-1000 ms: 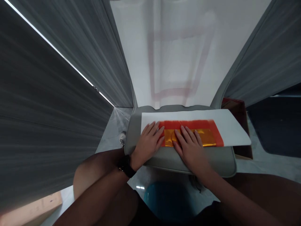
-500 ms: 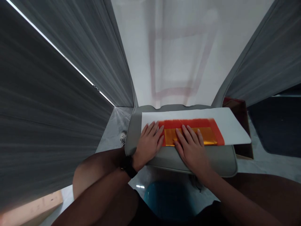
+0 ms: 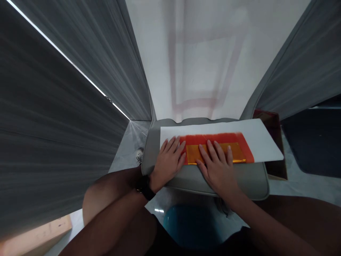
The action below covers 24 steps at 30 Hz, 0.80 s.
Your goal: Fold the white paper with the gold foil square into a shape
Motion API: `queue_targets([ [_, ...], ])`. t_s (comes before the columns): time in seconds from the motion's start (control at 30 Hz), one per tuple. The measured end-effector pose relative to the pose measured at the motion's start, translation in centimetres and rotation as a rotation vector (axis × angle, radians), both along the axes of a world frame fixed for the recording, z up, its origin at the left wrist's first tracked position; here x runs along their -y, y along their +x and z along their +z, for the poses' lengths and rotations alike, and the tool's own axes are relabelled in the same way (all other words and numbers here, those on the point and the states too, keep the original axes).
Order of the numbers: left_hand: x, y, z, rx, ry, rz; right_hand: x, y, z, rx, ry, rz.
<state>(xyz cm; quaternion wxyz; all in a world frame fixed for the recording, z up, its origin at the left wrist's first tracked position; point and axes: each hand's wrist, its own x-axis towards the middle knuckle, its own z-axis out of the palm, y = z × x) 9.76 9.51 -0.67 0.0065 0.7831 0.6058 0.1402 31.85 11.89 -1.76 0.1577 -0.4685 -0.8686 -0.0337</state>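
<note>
My right hand (image 3: 217,170) lies flat with spread fingers on a gold foil sheet (image 3: 237,153), covering its lower left part. The foil rests on a red-orange rectangular patch (image 3: 213,138) on a white paper sheet (image 3: 261,142). My left hand (image 3: 168,164) lies flat on the paper, its fingertips reaching the patch's left end. A black watch (image 3: 145,187) circles my left wrist. Neither hand grips anything.
The paper lies on a grey cushion (image 3: 239,181). Behind its right side stands a brown box (image 3: 274,167). Grey curtains (image 3: 66,106) rise at both sides, a white wall (image 3: 207,60) stands ahead, and a teal round object (image 3: 191,225) sits below my knees.
My right hand has slid slightly up and to the right over the gold foil. The foil looks flatter and less wrinkled than a second ago. My left hand has barely moved.
</note>
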Motion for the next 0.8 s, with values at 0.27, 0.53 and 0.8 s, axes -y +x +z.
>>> queue_targets([
  [0.27, -0.11, -0.15, 0.28, -0.018, -0.022, -0.002, -0.19, 0.21, -0.36, 0.017, -0.029, 0.01],
  [0.53, -0.2, -0.15, 0.16, -0.02, -0.032, 0.0, -0.28, 0.32, -0.69, 0.022, -0.041, 0.014],
  [0.8, -0.25, -0.16, 0.18, -0.007, -0.023, -0.002, -0.29, 0.36, -0.68, 0.029, -0.041, 0.017],
])
